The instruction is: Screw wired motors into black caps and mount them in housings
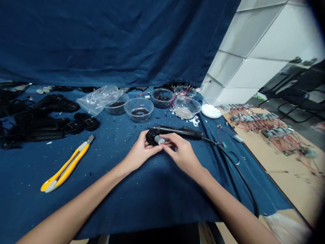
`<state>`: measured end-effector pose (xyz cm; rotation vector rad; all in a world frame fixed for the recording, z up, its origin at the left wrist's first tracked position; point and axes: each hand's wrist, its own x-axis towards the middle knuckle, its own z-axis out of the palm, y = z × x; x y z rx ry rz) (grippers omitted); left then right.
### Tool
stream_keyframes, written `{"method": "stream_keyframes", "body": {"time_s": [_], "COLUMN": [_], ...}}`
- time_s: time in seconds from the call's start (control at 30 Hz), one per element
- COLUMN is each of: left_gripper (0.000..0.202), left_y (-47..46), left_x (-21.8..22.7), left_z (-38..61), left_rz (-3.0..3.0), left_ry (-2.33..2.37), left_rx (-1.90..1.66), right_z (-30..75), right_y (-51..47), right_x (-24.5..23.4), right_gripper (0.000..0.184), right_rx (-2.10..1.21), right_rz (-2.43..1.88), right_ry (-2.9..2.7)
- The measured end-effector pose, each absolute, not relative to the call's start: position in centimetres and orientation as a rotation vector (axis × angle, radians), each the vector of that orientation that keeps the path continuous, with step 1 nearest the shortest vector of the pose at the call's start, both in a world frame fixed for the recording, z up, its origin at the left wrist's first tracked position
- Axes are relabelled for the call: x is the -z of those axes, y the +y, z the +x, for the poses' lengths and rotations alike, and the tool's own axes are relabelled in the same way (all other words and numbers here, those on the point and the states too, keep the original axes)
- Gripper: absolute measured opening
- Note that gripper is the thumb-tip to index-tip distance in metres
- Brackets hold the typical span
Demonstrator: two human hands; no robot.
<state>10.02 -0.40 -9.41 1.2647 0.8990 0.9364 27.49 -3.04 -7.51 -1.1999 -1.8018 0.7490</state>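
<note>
My left hand (141,150) is closed around a round black plastic housing (151,136) over the middle of the table. A small silver cylindrical motor (159,140) sticks out of the housing on its right side. The thumb and fingers of my right hand (179,149) pinch this motor. Whether the motor is fixed in the housing I cannot tell. Just behind my hands lies a black electric screwdriver (182,131), its cable running off to the right. Far to the left, a yellow utility knife (67,166) rests on the blue cloth.
Several clear plastic bowls (139,109) of small parts stand along the back, with a plastic bag (99,98) beside them. Black parts (48,118) are piled at the left. White pieces (211,111) fill a right-hand bowl. Wired motors (274,130) lie on a board at the far right.
</note>
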Motion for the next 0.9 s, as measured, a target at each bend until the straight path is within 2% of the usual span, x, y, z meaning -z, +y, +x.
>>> {"method": "stream_keyframes", "body": {"time_s": [0.13,0.27,0.43,0.5,0.6,0.67,0.77,0.9], "left_gripper": [0.057,0.058,0.054,0.054,0.055,0.056,0.055,0.053], "left_y": [-0.3,-0.2,-0.2,-0.3,-0.2,-0.2,-0.3,-0.4], "left_x": [9.6,9.6,9.5,9.4,9.0,8.8,8.7,8.8], "left_z": [9.9,9.5,9.0,8.8,8.4,8.2,8.0,8.3], "left_rz": [1.334,1.432,1.636,1.715,1.765,1.749,1.701,1.558], "left_ry": [0.92,0.967,0.958,0.98,0.978,0.901,0.782,0.73], "left_rx": [-0.948,-0.949,-0.885,-0.871,-0.859,-0.847,-0.82,-0.84], "right_z": [27.4,27.8,28.4,28.6,28.8,28.8,28.8,28.6], "right_y": [-3.2,-3.2,-2.3,-2.1,-1.9,-2.0,-2.0,-1.9], "right_x": [7.3,7.0,7.3,7.5,7.7,7.7,7.6,7.3], "right_gripper": [0.029,0.033,0.027,0.032,0.049,0.057,0.06,0.054], "right_rx": [-0.693,-0.848,-1.068,-1.072,-1.004,-1.083,-1.324,-1.382], "right_rz": [-1.187,-1.159,-1.142,-1.119,-1.068,-1.015,-0.986,-1.013], "right_ry": [-1.849,-1.833,-1.686,-1.671,-1.706,-1.71,-1.624,-1.512]}}
